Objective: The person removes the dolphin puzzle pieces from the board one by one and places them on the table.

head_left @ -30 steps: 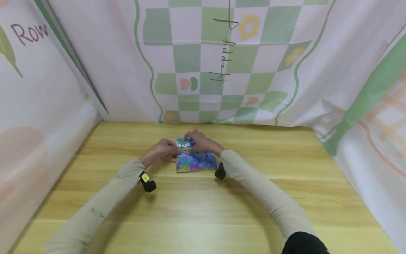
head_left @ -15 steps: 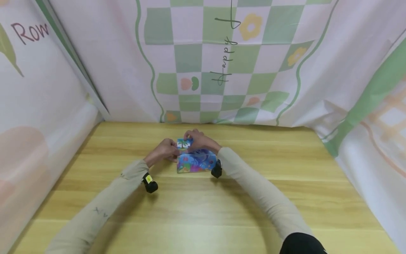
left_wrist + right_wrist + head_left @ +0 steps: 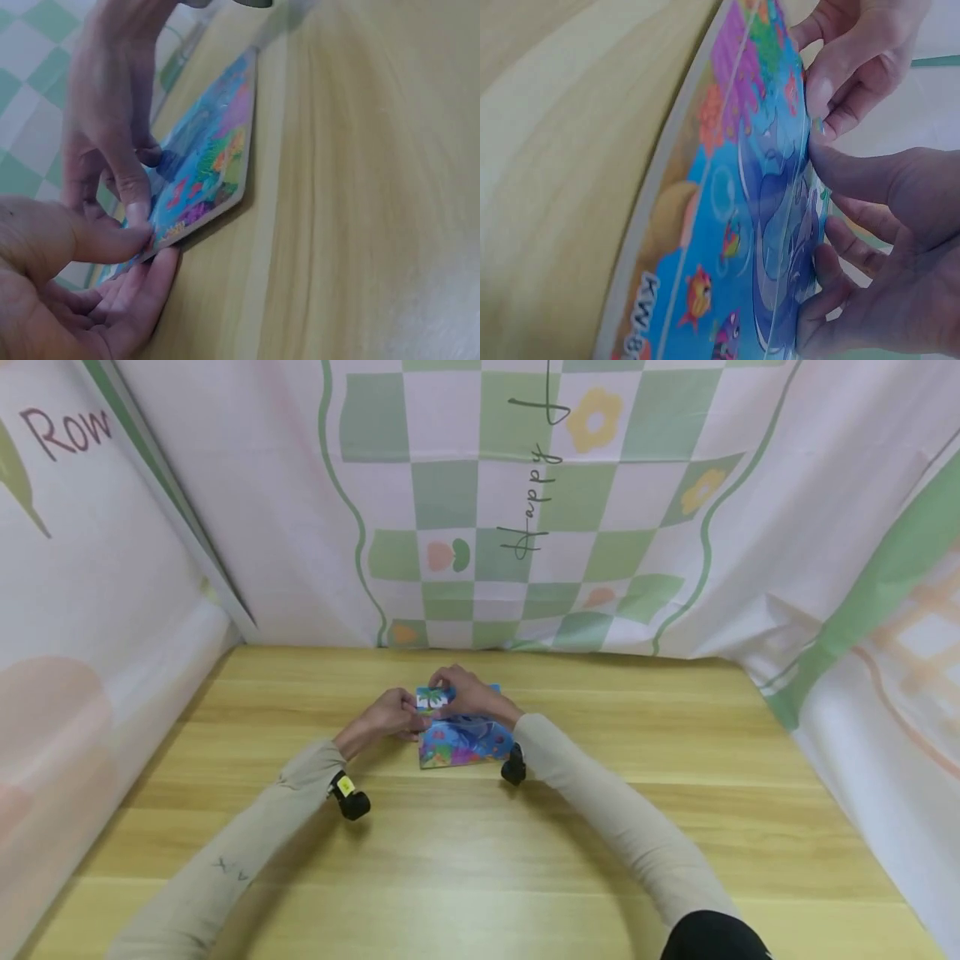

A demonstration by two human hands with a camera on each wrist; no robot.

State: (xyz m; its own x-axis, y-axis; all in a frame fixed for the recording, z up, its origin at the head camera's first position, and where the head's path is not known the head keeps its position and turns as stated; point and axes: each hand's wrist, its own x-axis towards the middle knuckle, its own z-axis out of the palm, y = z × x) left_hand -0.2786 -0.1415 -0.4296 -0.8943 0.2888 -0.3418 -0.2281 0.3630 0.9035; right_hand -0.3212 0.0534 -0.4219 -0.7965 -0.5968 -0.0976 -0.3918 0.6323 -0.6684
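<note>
A flat, glossy picture board [image 3: 461,746] printed with dolphins, fish and coral lies on the far middle of the table. Thick pale edges show in the left wrist view of the board [image 3: 199,165]. My left hand [image 3: 385,713] pinches its left edge, thumb on top and fingers underneath. Over the upper half, my right hand [image 3: 471,693] holds the board with thumb and bent fingers spread, hiding part of the print. Both thumbs meet closely near the left edge. Straight lines cross the board's shiny face [image 3: 705,247] in the right wrist view.
The wooden table [image 3: 465,860] reaches toward me from a printed curtain [image 3: 517,502] just behind the board. More cloth [image 3: 90,610] hangs along the left side. Black wrist cameras [image 3: 351,797] sit on both sleeves.
The right hand has shifted slightly left over the board's upper half, uncovering a bit of its top right corner. The left hand stays at the left edge.
</note>
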